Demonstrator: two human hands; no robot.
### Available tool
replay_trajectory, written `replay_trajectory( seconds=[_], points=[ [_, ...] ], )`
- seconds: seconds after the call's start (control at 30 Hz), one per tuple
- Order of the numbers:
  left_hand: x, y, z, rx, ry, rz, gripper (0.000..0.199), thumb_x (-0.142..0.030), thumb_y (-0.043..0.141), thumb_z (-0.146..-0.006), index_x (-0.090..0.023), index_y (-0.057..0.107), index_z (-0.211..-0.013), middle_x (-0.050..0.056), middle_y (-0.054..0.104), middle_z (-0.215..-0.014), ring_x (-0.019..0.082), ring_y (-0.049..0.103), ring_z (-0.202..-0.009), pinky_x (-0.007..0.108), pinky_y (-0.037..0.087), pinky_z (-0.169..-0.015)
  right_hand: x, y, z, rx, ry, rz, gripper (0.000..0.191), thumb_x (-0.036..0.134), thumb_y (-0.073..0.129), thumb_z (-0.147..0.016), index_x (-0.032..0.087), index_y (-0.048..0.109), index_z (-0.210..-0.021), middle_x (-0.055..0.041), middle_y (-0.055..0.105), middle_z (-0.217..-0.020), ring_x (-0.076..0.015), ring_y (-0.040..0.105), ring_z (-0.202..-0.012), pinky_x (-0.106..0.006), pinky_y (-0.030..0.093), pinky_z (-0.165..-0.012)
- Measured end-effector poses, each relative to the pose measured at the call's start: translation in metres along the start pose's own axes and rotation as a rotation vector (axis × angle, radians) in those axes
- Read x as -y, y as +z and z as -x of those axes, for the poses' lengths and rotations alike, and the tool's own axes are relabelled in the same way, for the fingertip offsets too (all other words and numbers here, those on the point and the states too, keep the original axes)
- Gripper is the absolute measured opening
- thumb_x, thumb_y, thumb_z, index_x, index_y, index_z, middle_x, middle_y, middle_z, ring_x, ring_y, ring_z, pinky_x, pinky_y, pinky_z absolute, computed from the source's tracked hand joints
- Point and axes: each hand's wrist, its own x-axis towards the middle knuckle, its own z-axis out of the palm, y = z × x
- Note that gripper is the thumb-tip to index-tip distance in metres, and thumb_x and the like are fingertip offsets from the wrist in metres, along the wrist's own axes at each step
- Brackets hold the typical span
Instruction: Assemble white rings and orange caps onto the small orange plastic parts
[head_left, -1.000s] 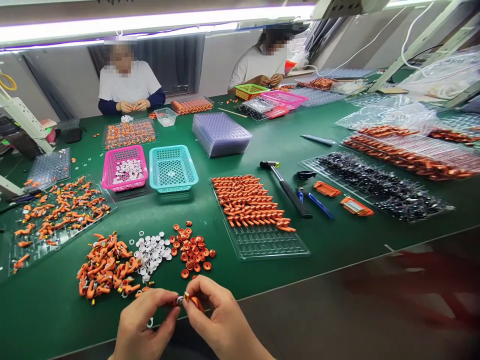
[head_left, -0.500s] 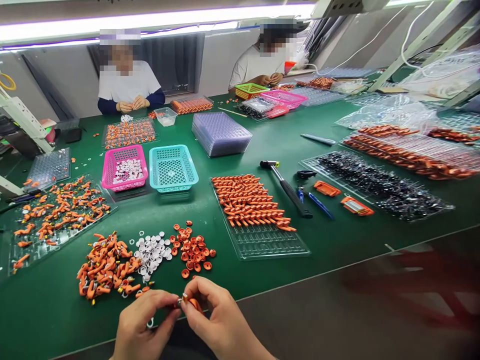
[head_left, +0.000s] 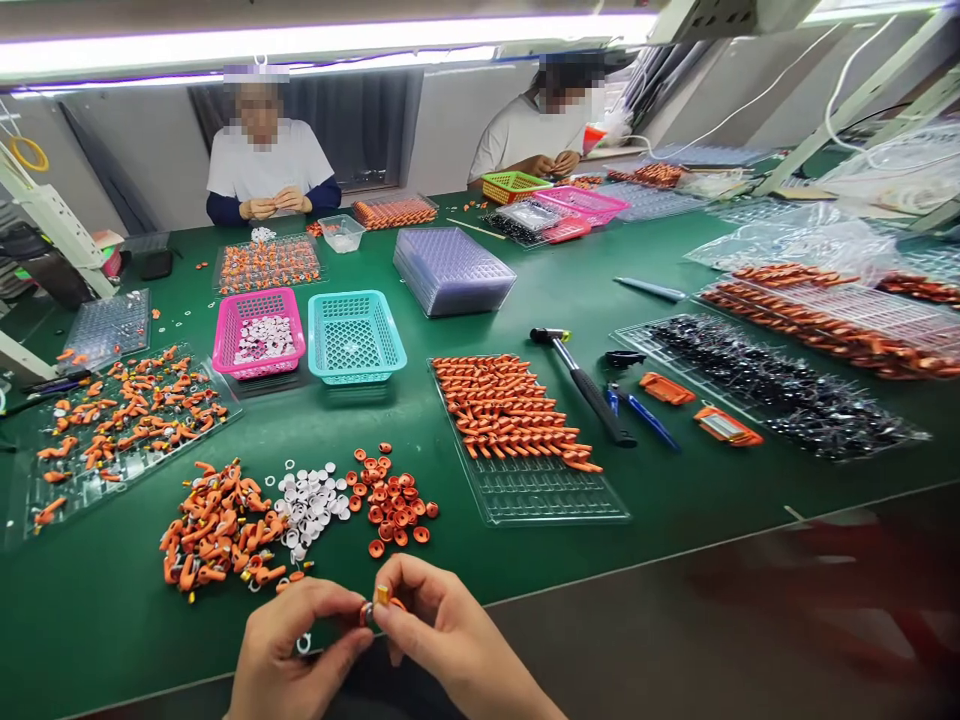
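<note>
Close to the table's front edge, my left hand (head_left: pixel 296 640) pinches a small round piece (head_left: pixel 366 614) with a silvery face and an orange rim between thumb and forefinger. Meeting it from the right, my right hand (head_left: pixel 435 620) grips an orange earbud-shaped piece with a gold tip (head_left: pixel 382 594), mostly hidden by the fingers. Whether the two pieces are joined, I cannot tell. Just beyond my hands lie a pile of orange earbud-shaped pieces (head_left: pixel 217 530), white round caps (head_left: pixel 311 505) and orange cups (head_left: pixel 397 508). A white ring (head_left: pixel 303 643) is beside my left hand.
A clear tray of orange pieces (head_left: pixel 517 410) stands ahead, with a hammer (head_left: pixel 585 390) to its right. Behind are a pink basket (head_left: pixel 225 335) of white parts and a turquoise basket (head_left: pixel 319 335). Two people (head_left: pixel 270 165) work across the green table (head_left: pixel 337 420).
The view has shifted slightly, so the table things appear a little farther right. My hands stay together, and the gold tip now shows more plainly above my right thumb.
</note>
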Motion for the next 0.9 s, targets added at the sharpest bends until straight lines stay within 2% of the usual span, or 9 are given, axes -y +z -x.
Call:
replay_trajectory(
  seconds=[0.17, 0.4, 0.67, 0.9],
  points=[
    [0.000, 0.000, 0.000, -0.009, 0.045, 0.016, 0.022, -0.008, 0.073, -0.080, -0.024, 0.069, -0.094, -0.002, 0.075, -0.080, 0.013, 0.071, -0.070, 0.018, 0.057, -0.067, -0.001, 0.002, 0.001, 0.019, 0.027, -0.034, 0.049, 0.061, 0.074, -0.073, 0.018, 0.051, -0.072, 0.0060, 0.047, -0.060, -0.0083, 0.042, -0.052, -0.022, 0.037, -0.053],
    [-0.001, -0.003, 0.002, -0.057, 0.033, -0.004, 0.014, -0.015, 0.075, -0.081, -0.025, 0.069, -0.090, -0.004, 0.076, -0.075, 0.012, 0.071, -0.065, 0.016, 0.056, -0.067, -0.002, 0.011, 0.006, -0.035, -0.012, -0.029, 0.046, 0.060, 0.071, -0.077, 0.018, 0.051, -0.075, 0.0058, 0.046, -0.062, -0.0095, 0.042, -0.057, -0.023, 0.035, -0.057],
    [-0.002, -0.001, 0.002, -0.118, 0.120, -0.005, 0.010, -0.015, 0.074, -0.082, -0.023, 0.069, -0.088, -0.002, 0.076, -0.075, 0.012, 0.073, -0.065, 0.015, 0.058, -0.065, -0.009, 0.015, 0.011, -0.041, -0.034, -0.027, 0.043, 0.058, 0.066, -0.083, 0.018, 0.051, -0.078, 0.0045, 0.047, -0.068, -0.0109, 0.043, -0.061, -0.024, 0.037, -0.060],
    [-0.002, -0.003, 0.002, -0.088, 0.051, 0.064, 0.015, -0.016, 0.077, -0.080, -0.024, 0.069, -0.090, -0.004, 0.075, -0.074, 0.012, 0.072, -0.064, 0.016, 0.058, -0.063, -0.003, 0.010, 0.013, -0.050, -0.018, -0.017, 0.043, 0.058, 0.066, -0.082, 0.018, 0.050, -0.078, 0.0053, 0.046, -0.065, -0.0105, 0.041, -0.059, -0.024, 0.035, -0.059]
  ],
)
